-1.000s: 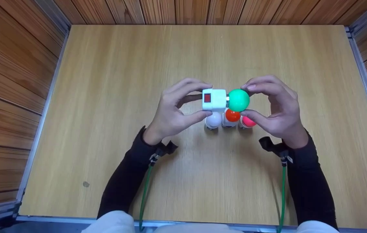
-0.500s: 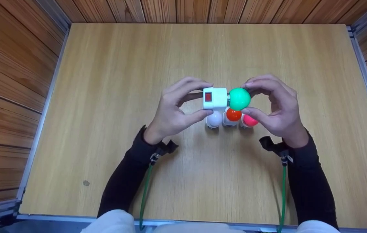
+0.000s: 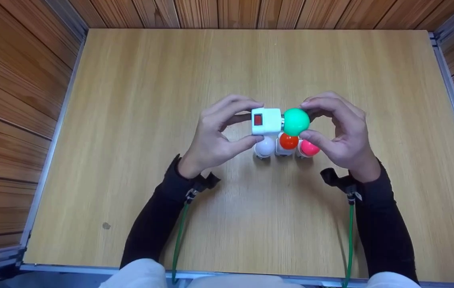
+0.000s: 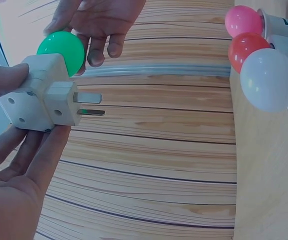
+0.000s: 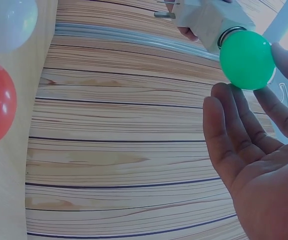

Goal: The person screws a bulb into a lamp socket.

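Note:
My left hand (image 3: 219, 134) grips a white plug-in lamp socket (image 3: 267, 121) by its two sides, thumb below and fingers above. A red rocker switch (image 3: 258, 119) shows on its upper face. In the left wrist view two flat metal prongs (image 4: 89, 98) stick out of the socket. A green light bulb (image 3: 296, 122) sits at the socket's right end, some of its metal base showing at the mouth. With thumb and fingertips my right hand (image 3: 341, 132) pinches the round bulb from the right. Both hands hold socket and bulb raised over the table.
Beneath and in front of the held pair stand a white bulb (image 3: 265, 147), a red-orange bulb (image 3: 289, 141) and a pink bulb (image 3: 309, 148), each in a white socket on the wooden table (image 3: 131, 120). Slatted wood walls (image 3: 11, 100) enclose the table. Green cables (image 3: 350, 240) trail from the wrist cameras.
My right thumb and fingers have shifted slightly on the green bulb, the thumb a little upward. The socket and my left hand have hardly moved.

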A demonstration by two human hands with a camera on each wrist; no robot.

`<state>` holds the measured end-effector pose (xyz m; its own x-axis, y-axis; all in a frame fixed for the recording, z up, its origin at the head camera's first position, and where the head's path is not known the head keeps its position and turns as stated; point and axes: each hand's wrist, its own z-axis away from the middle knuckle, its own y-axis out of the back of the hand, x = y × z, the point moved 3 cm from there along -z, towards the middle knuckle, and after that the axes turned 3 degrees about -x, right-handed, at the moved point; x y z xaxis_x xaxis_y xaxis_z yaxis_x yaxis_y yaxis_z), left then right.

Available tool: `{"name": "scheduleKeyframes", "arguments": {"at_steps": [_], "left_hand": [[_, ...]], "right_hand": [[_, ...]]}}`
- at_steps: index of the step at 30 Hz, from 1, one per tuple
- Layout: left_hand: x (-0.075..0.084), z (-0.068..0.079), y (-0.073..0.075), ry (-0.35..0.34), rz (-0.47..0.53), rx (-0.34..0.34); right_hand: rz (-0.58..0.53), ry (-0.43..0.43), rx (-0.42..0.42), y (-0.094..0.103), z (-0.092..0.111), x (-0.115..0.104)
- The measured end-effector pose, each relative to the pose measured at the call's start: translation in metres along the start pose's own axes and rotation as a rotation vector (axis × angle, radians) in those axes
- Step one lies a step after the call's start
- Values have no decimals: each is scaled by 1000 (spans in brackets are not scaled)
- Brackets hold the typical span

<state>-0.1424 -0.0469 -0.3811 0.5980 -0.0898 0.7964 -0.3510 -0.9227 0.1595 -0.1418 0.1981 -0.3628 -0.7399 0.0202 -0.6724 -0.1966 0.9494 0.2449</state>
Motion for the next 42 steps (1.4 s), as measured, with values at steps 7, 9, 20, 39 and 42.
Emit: {"name": "scheduleKeyframes", "arguments": {"at_steps": [7, 9, 20, 39, 42], "left_hand": [[0, 0, 0, 1, -9, -4], [0, 0, 0, 2, -11, -4], [-1, 1, 1, 2, -20, 6], [-2, 1, 2, 47, 3, 47], [-1, 1, 2, 45, 13, 45]], "right_hand": [[-13, -5, -7, 0, 1, 2], [-15, -7, -11, 0, 1, 2], [13, -8, -24, 0, 2, 5], [52, -32, -35, 2, 4, 3], [48, -26, -25, 2, 3, 2]]}}
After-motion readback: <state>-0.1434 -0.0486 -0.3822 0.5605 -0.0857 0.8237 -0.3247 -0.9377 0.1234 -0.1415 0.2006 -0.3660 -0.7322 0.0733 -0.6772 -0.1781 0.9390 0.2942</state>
